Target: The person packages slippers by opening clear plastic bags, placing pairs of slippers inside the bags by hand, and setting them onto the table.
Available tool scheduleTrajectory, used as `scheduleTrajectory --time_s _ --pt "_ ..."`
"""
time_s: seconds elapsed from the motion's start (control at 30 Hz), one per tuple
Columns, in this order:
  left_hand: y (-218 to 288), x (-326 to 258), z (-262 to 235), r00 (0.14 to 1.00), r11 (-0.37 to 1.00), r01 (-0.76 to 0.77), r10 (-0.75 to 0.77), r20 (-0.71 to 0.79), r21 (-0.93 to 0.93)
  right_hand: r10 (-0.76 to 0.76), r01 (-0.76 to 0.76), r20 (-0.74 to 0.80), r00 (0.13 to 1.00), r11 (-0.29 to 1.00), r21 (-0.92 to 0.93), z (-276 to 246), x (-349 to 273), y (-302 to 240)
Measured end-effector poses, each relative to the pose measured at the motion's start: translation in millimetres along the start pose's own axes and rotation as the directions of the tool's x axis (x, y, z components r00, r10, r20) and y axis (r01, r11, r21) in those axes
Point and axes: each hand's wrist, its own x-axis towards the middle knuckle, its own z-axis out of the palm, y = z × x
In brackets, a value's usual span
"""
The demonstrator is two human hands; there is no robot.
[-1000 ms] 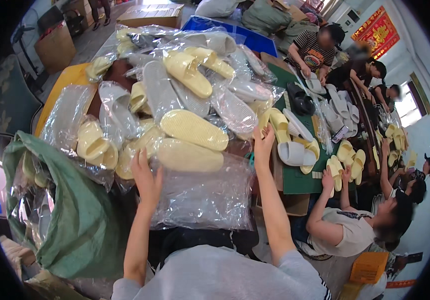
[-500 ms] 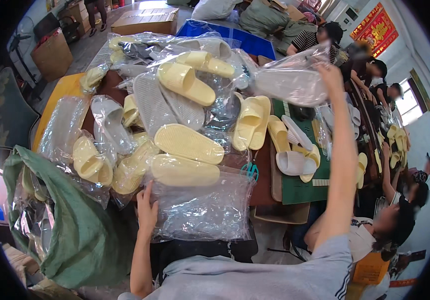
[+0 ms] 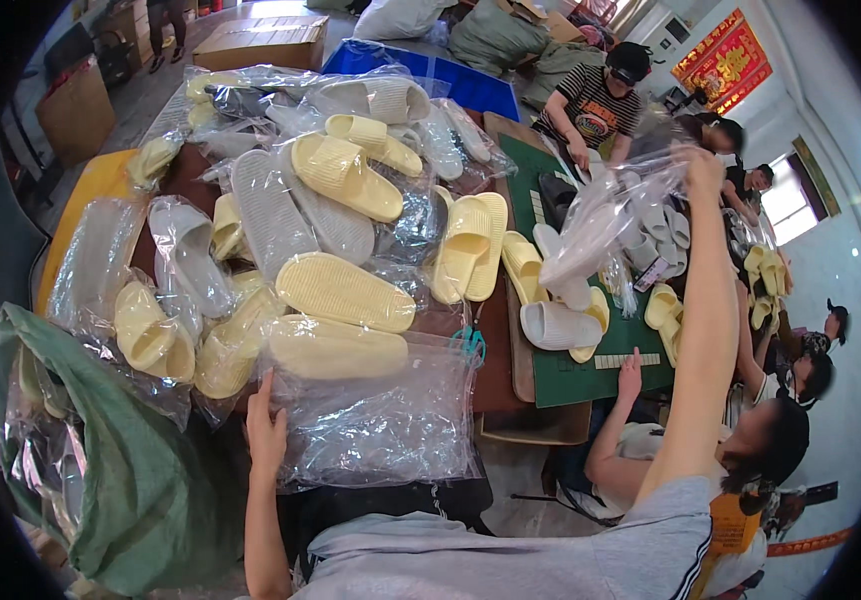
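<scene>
My right hand point(image 3: 702, 172) is closed on the top of a clear plastic bag point(image 3: 662, 178), held raised over the right part of the table. A pale slipper shape shows in or behind its film; I cannot tell which. My left hand point(image 3: 266, 425), fingers stretched out, touches the left edge of a clear bag point(image 3: 375, 425) lying flat in front of me. A yellow slipper point(image 3: 338, 347) lies sole up at that bag's far end, under or behind film. Beyond it rests another yellow slipper point(image 3: 345, 291), also sole up. Teal-handled scissors point(image 3: 469, 345) lie beside the bag's right corner.
Bagged yellow and grey slippers point(image 3: 345, 175) heap across the table. A green mat point(image 3: 575, 385) at right bears loose slippers. A green sack point(image 3: 140, 470) stands at left, a blue bin point(image 3: 470, 85) beyond the table. Co-workers sit along the right; one's hand point(image 3: 630, 375) is near the mat.
My right hand has moved slightly right, and its bag now hangs bunched and tilted rather than spread out flat. The view has shifted a little right. My left hand stays at the flat bag's edge.
</scene>
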Motion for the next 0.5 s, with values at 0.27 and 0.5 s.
scheduleTrajectory --time_s 0.27,0.5 --pt "-3.1 0.4 -12.2 0.997 1.000 0.023 -0.024 0.067 0.019 -0.195 0.112 0.197 0.961 0.924 0.366 -110.3 -30.2 -138.3" --pt "36.6 -19.6 -22.6 0.967 0.949 -0.238 0.251 -0.037 0.205 -0.378 0.110 0.717 0.585 0.913 0.392 -87.7 -348.3 -282.7"
